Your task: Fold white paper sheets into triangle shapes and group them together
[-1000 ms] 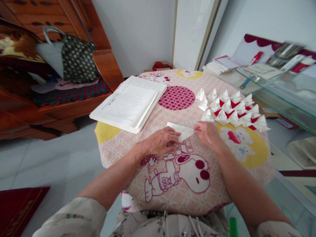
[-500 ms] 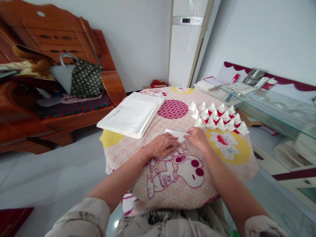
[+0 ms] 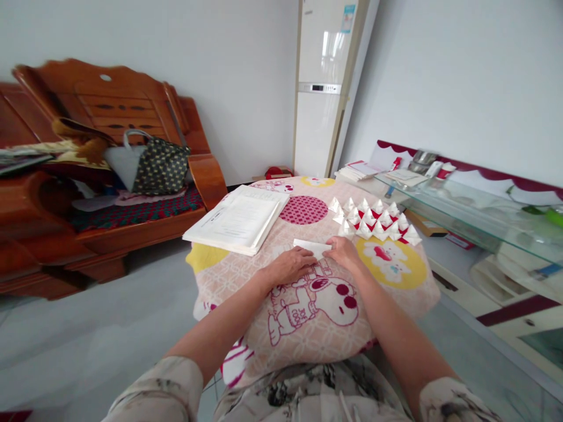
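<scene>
A small folded piece of white paper (image 3: 311, 245) lies on the patterned tablecloth (image 3: 240, 278) in front of me. My left hand (image 3: 291, 265) rests over its near left part, fingers curled together and pressing on it. At its right end, my right hand (image 3: 343, 253) pinches the edge between thumb and fingers. The fingertips partly cover the paper, so its exact fold is hard to make out. Just beyond my right hand stand rows of pointed folded-paper pieces (image 3: 379, 230), white with red showing between them.
A stack of printed white sheets (image 3: 241, 218) lies at the table's left. To the right stands a glass-topped cabinet (image 3: 457, 196) with papers and cups. A wooden sofa (image 3: 132, 111) holding a patterned bag (image 3: 162, 167) is at left, and a tall white appliance (image 3: 319, 123) stands behind.
The view has tilted up and shifted slightly, so the furniture sits lower in the picture. Both hands stay on the folded paper, with only slight finger movement.
</scene>
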